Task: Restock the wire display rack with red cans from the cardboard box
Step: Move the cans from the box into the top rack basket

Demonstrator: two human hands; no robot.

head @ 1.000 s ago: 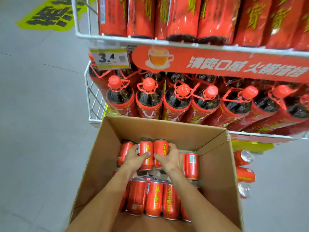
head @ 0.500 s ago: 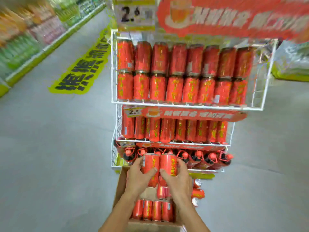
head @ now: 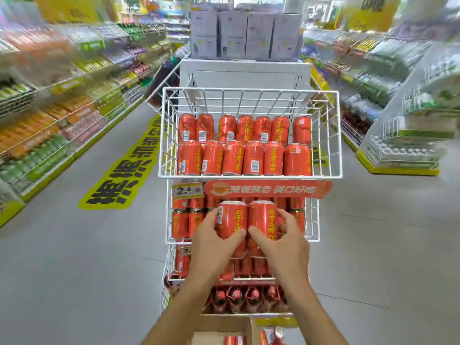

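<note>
My left hand [head: 211, 241] grips a red can [head: 232, 219], and my right hand [head: 283, 242] grips a second red can [head: 262, 217] beside it. Both cans stand upright, side by side, in front of the rack's second basket. The white wire display rack [head: 251, 176] rises ahead with several tiers. Its top basket [head: 164, 135] holds two rows of red cans, with open space above them. The cardboard box [head: 224, 329] shows at the bottom edge, with a few red cans inside.
A red banner and a 2.6 price tag [head: 188, 191] hang under the top basket. Lower tiers carry more cans and red-capped bottles [head: 249, 297]. A yellow floor sticker [head: 124, 170] lies to the left. Blurred store shelves line both aisles. White cartons [head: 245, 33] stand behind the rack.
Both hands have lifted the two cans out of the box and up to the second basket's height. The view has tilted up from the box to the whole rack.
</note>
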